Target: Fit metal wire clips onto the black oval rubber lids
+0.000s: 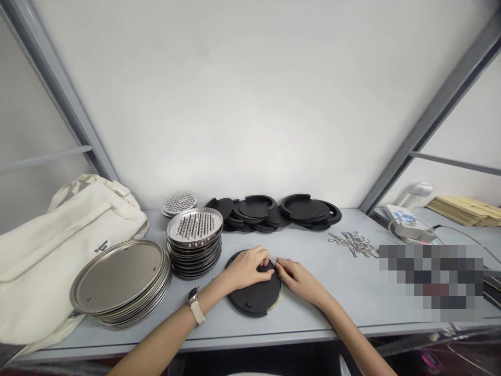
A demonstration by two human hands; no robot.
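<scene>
A black round disc (254,297) lies on the table in front of me, with a thin yellow line along its lower right edge. My left hand (248,267) rests across its top, fingers curled and thumb bent toward the disc's upper right edge, holding it. At that same edge my right hand (297,277) pinches a small metal wire clip (273,261) between thumb and forefinger. Fingers partly hide the clip, so I cannot tell whether it is fastened to the disc. A small dark tab (248,305) shows near the disc's lower left.
Stacked metal grater discs (194,228) and round metal plates (121,274) stand left, beside a cream bag (50,256). Black rings and discs (254,209) lie along the wall. Loose wire clips (354,243) are piled right, near a white device (407,219) and wooden boards (465,209).
</scene>
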